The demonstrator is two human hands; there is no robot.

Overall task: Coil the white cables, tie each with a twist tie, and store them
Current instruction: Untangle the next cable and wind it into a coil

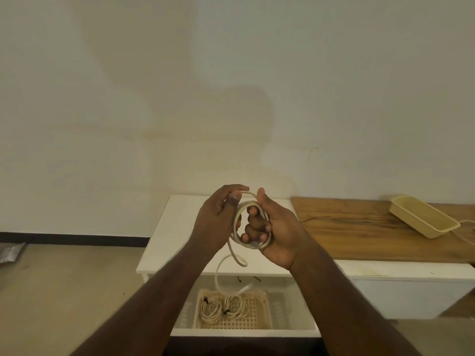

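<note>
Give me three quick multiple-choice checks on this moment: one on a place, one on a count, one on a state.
1. Where do the finished tied coils lie?
A. on the wooden top
B. in the lattice basket in the open drawer
C. on the floor

2. How many tied coils are stored?
A. two
B. four
C. none

3. The cable in the hands is:
A. fully coiled and tied
B. partly coiled, tail hanging
C. lying straight on the table

Answers: 1 B, the tied coils sit in the basket. 2 A, two show there. 3 B, the right hand holds the cable loops, the left hand feeds, tail dangling.
</note>
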